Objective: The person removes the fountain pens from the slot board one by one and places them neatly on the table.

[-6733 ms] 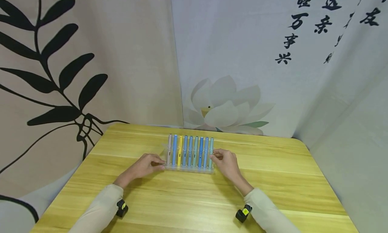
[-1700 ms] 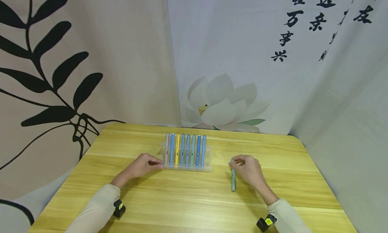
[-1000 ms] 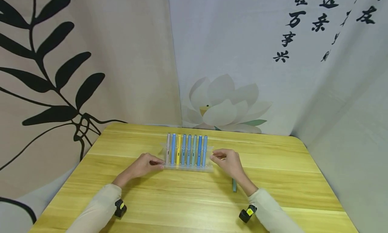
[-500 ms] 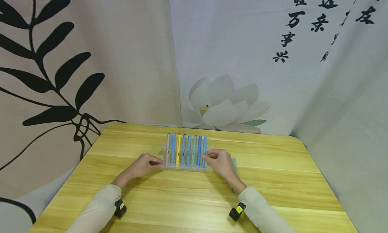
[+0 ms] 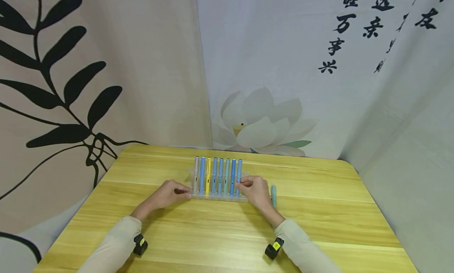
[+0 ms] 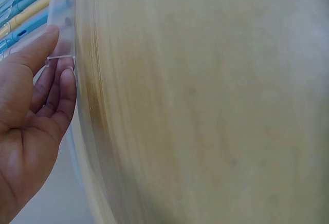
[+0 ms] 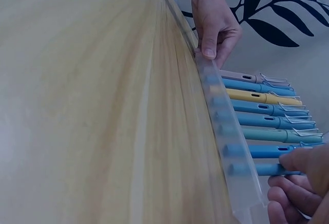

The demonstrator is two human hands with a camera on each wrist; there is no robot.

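A clear plastic pen stand [image 5: 219, 198] holds an upright row of capped pens with wire clips: grey-mauve, yellow [image 5: 208, 176], green and several blue ones. My left hand [image 5: 172, 194] pinches the stand's left end between thumb and fingers, which the left wrist view shows closely at the stand's corner [image 6: 62, 41]. With thumb and fingertips my right hand [image 5: 256, 190] pinches the rightmost blue pen [image 5: 239, 168]; its lower end still sits in the stand in the right wrist view, where the blue pen [image 7: 259, 169] is partly covered by my fingers. A pale green pen [image 5: 274, 195] lies right of my right hand, partly hidden by the wrist.
The stand rests on a wood-grain table [image 5: 198, 233], towards its far edge. Behind the table hangs a curtain [image 5: 159, 68] with printed leaves, a lotus and black characters. Each wrist wears a small black camera [image 5: 274, 248].
The pale green pen left the stand's right end and was laid on the table by my right hand. That hand then returned leftward and took hold of the rightmost blue pen. The left hand stayed.
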